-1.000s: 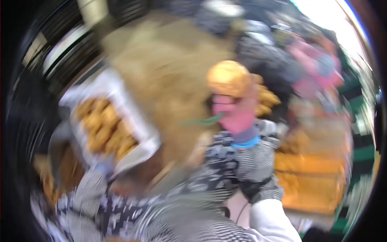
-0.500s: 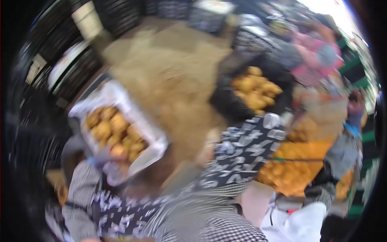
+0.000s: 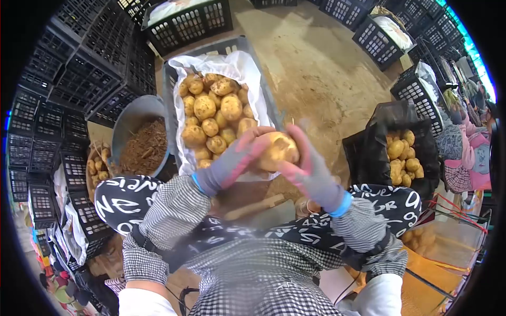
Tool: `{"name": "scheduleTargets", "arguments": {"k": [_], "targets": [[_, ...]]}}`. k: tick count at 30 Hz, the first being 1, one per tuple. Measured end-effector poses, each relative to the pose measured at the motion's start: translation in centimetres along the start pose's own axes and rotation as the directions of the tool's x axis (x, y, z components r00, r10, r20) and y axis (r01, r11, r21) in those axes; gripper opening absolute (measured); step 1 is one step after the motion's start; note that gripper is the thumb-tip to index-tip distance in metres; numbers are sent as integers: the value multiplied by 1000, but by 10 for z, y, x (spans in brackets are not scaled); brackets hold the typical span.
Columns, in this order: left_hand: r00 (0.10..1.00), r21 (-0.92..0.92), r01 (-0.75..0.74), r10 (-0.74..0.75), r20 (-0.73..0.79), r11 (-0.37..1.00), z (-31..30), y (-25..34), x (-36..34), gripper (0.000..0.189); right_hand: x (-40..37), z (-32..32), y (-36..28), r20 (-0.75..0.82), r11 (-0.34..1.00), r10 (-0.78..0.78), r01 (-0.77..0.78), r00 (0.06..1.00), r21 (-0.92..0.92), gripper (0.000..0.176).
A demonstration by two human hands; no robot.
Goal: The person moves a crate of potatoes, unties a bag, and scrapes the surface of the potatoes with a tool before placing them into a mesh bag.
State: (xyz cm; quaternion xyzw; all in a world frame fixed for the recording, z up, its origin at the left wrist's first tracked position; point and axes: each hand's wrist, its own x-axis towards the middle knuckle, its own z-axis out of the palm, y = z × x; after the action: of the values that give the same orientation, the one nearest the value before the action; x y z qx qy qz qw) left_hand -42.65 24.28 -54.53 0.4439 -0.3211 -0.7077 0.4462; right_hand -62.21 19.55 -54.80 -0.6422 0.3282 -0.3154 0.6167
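Observation:
A large potato [image 3: 280, 151] is between my two gloved hands, in front of my body and beside the lined crate. My left hand [image 3: 238, 162] grips it from the left, fingers curled over its top. My right hand [image 3: 314, 174] holds it from the right, with a finger raised above it and the thumb below. Both gloves are grey with pink fingers and blue cuffs. Under and beyond the left hand, several potatoes [image 3: 216, 113] lie in a crate [image 3: 262, 73] lined with white cloth [image 3: 184, 62].
A grey-blue bucket [image 3: 138, 105] of brown soil stands left of the crate. At right is a black bag [image 3: 363, 150] with potatoes. Stacked black crates [image 3: 100, 47] rise at left. An orange net sack [image 3: 421, 279] lies at lower right; another person [image 3: 464, 142] sits at far right.
The view has swung rightward and sharpened. My right hand has come from the far right side to the middle, and my left has left the lined crate; both now hold a potato.

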Motion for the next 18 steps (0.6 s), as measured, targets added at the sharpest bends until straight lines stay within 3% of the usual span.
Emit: {"name": "scheduleTargets", "arguments": {"k": [2,4,6,9,12,15,18], "targets": [[995,102,-61,69,-76,993,10,-20,5,58,-2,11,13,-53,999,41,-39,998,24,56],[978,55,-101,109,-177,993,12,-42,12,60,-2,16,34,-162,993,100,-89,982,75,55],[949,64,-175,186,-256,982,15,-56,16,59,-1,16,47,-166,997,69,-73,984,-16,48],[940,-57,-200,175,-292,978,12,-63,15,50,6,19,64,-175,997,35,-46,984,-56,41],[888,129,-270,299,-350,954,11,-66,19,46,10,17,68,-156,997,49,-57,987,-47,37],[876,174,-256,304,-373,951,9,-67,20,43,14,16,63,-126,996,35,-45,991,-78,36],[817,383,-287,433,-381,878,-1,-80,26,42,18,16,64,-114,987,30,-47,993,-156,35]]}}
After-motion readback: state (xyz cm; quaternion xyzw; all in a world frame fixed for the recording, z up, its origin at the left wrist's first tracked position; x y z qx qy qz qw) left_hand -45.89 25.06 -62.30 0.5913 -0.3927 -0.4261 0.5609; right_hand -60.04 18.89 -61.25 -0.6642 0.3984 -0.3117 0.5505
